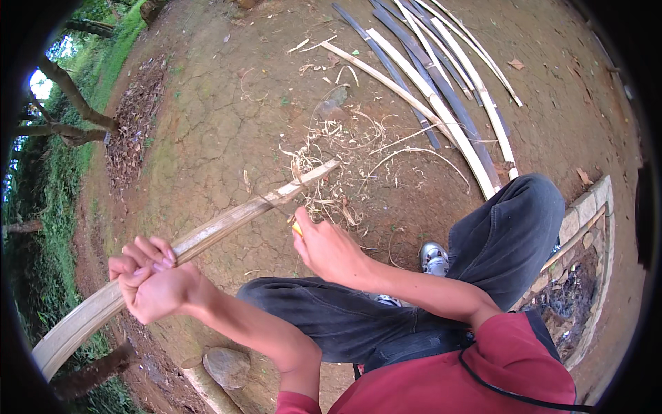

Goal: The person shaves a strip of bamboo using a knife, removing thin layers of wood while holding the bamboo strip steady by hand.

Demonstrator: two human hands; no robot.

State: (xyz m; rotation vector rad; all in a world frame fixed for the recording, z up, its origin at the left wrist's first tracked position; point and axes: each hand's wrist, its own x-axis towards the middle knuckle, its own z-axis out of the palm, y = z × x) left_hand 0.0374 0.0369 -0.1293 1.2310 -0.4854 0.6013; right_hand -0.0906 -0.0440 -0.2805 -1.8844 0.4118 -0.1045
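Observation:
A long pale bamboo strip (224,222) runs slantwise from the lower left to the middle, its far end above a heap of curled shavings (334,207). My left hand (155,279) is closed round the strip about midway along the part I see. My right hand (331,252) is closed on a yellow-handled tool (297,227), just below the strip near its far end. Most of that tool is hidden by the fingers, so its blade cannot be made out clearly. A darker node band crosses the strip close by.
Several split bamboo strips (460,127), pale and dark, lie on the bare earth at upper right. A stone-edged fire pit (598,207) is at right. By my left elbow lie a rounded stone (226,368) and a log (207,390). Trees (79,100) stand at far left.

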